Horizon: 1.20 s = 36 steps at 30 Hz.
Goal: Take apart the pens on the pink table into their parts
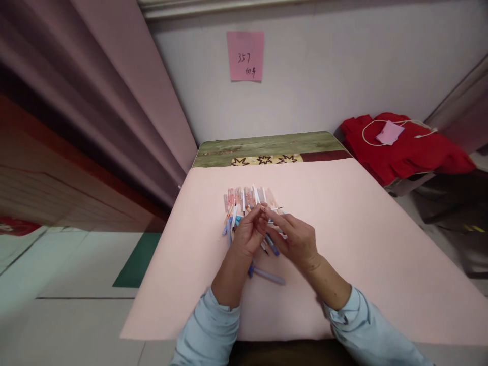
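My left hand [249, 231] and my right hand [297, 236] meet over a heap of pen parts, fingertips pinched close together. From behind the right index finger a thin white pen refill [278, 208] with a dark tip sticks out to the right; its other end is hidden by the fingers. Beyond the hands lie several clear and pinkish pen barrels [238, 195], roughly side by side, with white refills among them. Blue pen parts [272, 245] show under and between my hands. Nearer to me rests a greyish-lilac pen barrel [270, 276] beside a small blue piece [250, 269].
A pale pink sheet [343, 203] covers most of the table, whose green patterned top [217, 147] shows at the back. Behind it, a pink note [246, 56] is stuck to the wall. Red cloth [412, 152] with a white cable lies at the right; a curtain [125, 76] hangs left.
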Each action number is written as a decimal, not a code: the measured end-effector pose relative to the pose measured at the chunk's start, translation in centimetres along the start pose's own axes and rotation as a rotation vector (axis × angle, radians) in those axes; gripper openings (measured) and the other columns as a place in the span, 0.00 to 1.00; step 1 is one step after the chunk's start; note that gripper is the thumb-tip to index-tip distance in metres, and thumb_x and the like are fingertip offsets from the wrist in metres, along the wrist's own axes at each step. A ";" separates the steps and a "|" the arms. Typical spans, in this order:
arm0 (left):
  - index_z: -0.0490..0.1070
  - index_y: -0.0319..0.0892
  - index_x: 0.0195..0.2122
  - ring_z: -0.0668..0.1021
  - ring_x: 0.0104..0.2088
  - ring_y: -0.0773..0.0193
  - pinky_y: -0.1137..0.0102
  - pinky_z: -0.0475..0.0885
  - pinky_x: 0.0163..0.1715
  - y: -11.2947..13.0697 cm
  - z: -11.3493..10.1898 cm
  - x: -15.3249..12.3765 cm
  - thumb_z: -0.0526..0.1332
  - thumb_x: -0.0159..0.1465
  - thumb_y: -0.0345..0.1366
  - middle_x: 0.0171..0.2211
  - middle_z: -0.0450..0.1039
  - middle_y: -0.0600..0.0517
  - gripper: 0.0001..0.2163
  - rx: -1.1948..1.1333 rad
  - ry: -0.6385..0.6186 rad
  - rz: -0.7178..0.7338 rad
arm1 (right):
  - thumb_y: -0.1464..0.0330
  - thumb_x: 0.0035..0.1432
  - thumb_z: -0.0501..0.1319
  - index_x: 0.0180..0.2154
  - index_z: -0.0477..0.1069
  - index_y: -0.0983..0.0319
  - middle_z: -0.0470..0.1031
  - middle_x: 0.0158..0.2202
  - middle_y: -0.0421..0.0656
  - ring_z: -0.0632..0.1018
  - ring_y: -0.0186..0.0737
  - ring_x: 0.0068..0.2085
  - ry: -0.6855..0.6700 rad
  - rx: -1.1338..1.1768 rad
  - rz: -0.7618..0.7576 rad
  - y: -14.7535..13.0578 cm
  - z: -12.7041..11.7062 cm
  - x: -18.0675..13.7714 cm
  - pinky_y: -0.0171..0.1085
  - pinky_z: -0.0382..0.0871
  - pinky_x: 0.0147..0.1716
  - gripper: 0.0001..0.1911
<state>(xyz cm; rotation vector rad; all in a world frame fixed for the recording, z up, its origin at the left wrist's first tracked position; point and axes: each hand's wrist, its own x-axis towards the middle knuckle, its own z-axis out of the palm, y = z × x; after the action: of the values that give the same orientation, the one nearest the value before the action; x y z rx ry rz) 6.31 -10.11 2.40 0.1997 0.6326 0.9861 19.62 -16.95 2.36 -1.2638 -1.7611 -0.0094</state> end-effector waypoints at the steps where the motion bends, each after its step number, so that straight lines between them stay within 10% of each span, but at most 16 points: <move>1: 0.73 0.37 0.34 0.76 0.24 0.75 0.83 0.72 0.23 0.0 0.0 0.0 0.63 0.61 0.28 0.28 0.76 0.52 0.01 -0.007 0.001 -0.005 | 0.67 0.60 0.62 0.60 0.66 0.52 0.80 0.37 0.42 0.78 0.35 0.32 0.016 0.002 0.005 0.0 -0.1 0.0 0.33 0.70 0.34 0.27; 36: 0.75 0.35 0.34 0.76 0.26 0.71 0.78 0.73 0.27 -1.0 0.5 -0.8 0.70 0.56 0.34 0.28 0.75 0.51 0.09 0.259 -0.234 -0.095 | 0.70 0.61 0.63 0.42 0.76 0.58 0.78 0.35 0.43 0.76 0.35 0.30 0.201 0.200 0.176 -0.5 -0.5 0.5 0.35 0.72 0.30 0.07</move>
<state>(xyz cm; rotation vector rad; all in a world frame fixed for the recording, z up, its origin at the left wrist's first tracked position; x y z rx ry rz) 7.01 -11.30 2.67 0.5026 0.5478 0.7737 19.54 -17.07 3.27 -1.2225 -1.4381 0.1333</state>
